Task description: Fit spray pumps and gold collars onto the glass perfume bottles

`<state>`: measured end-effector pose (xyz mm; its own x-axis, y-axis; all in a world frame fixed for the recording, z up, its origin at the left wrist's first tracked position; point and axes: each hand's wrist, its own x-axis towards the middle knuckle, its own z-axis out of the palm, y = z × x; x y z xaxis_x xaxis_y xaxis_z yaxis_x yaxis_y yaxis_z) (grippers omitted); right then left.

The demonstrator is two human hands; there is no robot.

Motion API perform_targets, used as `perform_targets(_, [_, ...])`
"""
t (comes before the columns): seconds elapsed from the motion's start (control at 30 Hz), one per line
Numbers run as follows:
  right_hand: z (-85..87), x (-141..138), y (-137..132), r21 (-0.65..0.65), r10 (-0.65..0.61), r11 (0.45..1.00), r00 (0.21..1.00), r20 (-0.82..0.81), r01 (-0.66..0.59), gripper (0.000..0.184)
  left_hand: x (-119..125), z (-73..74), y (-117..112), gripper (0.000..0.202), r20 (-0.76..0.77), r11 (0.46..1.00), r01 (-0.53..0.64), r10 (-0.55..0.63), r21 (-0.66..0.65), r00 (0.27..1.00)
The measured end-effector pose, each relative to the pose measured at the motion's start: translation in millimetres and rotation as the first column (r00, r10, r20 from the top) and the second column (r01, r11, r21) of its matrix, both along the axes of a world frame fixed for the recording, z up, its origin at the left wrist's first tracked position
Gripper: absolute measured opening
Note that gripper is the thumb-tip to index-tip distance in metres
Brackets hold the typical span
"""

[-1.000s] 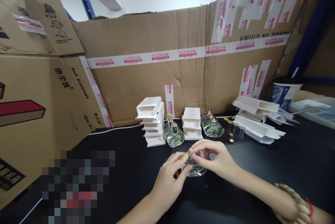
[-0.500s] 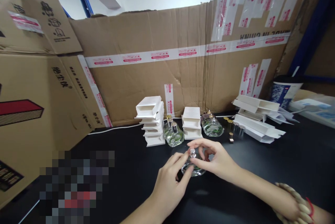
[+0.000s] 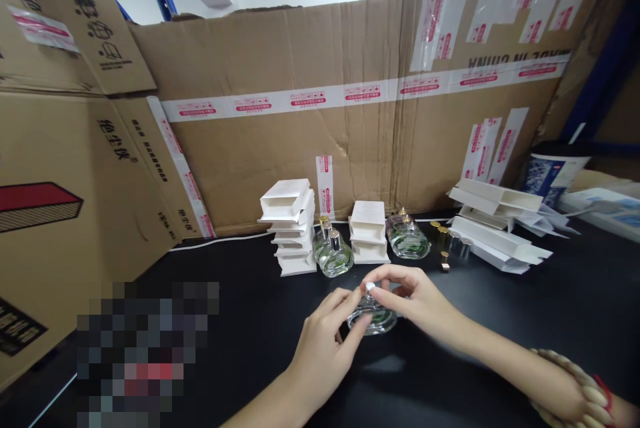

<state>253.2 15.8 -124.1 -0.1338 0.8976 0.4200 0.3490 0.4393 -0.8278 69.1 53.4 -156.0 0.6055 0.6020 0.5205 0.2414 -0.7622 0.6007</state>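
Observation:
A clear oval glass perfume bottle (image 3: 383, 323) stands on the black table in front of me, with green visible through the glass. My left hand (image 3: 327, 335) holds its left side, thumb across the front and fingers behind the neck. At the top, the thumb and forefinger of my right hand (image 3: 413, 295) close around the silvery-white spray top (image 3: 370, 288). Fingers partly cover the neck. Capped perfume bottles (image 3: 339, 261) stand just behind, and more bottles (image 3: 410, 241) are farther right. Loose silver caps (image 3: 465, 247) and gold caps (image 3: 443, 235) sit to their right.
Stacks of white cartons stand at the left (image 3: 293, 228) and centre (image 3: 369, 231); more white cartons (image 3: 500, 245) lie at the right beside a blue-and-white cup (image 3: 553, 175). A cardboard wall (image 3: 260, 161) closes off the back, and a large box (image 3: 75, 215) the left.
My right thumb and forefinger have closed in on the spray top, which now looks whiter. The left hand keeps its hold on the bottle. The camera view has shifted slightly.

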Motion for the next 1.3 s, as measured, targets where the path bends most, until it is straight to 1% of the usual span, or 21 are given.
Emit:
perform_targets(0.1, [0.6,-0.1,1.6,0.006,0.02,1.0,1.0,-0.018,-0.019,0.044,0.2,0.5,-1.8,0.038,-0.013,1.0,-0.013,0.013,-0.003,1.0])
perform_targets(0.23, [0.5,-0.1,3.1,0.016,0.001,1.0,1.0,-0.005,-0.001,0.039,0.2,3.1,-6.4,0.036,-0.055,0.994,-0.086,0.09,0.071,0.994])
perform_targets(0.3, [0.7,-0.4,2.8,0.011,0.001,1.0,1.0,0.001,-0.001,0.04,0.3,3.7,-7.6,0.036,-0.051,0.991,-0.099,0.104,0.087,0.993])
perform_targets(0.43, [0.4,0.1,2.0,0.011,0.006,1.0,1.0,0.014,-0.006,0.043,0.6,3.3,-6.4,0.034,-0.038,0.995,-0.076,0.078,0.071,0.996])
perform_targets(0.57, [-1.1,1.8,2.8,0.015,0.009,1.0,1.0,-0.009,-0.009,0.048,0.6,1.5,-4.3,0.034,-0.029,0.994,-0.069,0.072,0.09,0.997])
perform_targets(0.7, [-0.8,2.1,3.9,-0.005,0.078,0.997,0.989,-0.125,-0.079,0.037,0.5,0.7,-3.9,0.035,-0.01,0.993,-0.06,0.062,0.106,0.998])
perform_targets(0.73, [-0.4,2.0,4.0,-0.014,0.094,0.995,0.985,-0.142,-0.097,0.036,0.3,0.9,-4.0,0.036,-0.01,0.993,-0.058,0.06,0.105,0.998])
perform_targets(0.87, [0.4,1.5,3.8,-0.066,0.091,0.993,0.987,-0.132,-0.101,0.045,-0.3,2.8,-4.5,0.036,-0.021,0.995,-0.052,0.054,0.089,0.998])
perform_targets(0.97, [0.0,1.7,4.0,-0.07,0.086,0.993,0.989,-0.12,-0.095,0.047,-0.5,3.5,-4.4,0.035,-0.025,0.995,-0.045,0.047,0.086,0.999])
perform_targets(1.17, [-0.3,2.5,4.3,-0.049,0.13,0.989,0.978,-0.165,-0.14,0.037,-0.7,3.8,-2.5,0.034,-0.007,0.998,-0.008,0.008,0.063,1.0])
perform_targets(1.3, [1.3,2.8,4.6,0.015,0.136,0.991,0.978,-0.155,-0.135,0.029,-0.3,4.9,-0.8,0.037,-0.016,1.0,0.002,-0.002,-0.013,1.0])
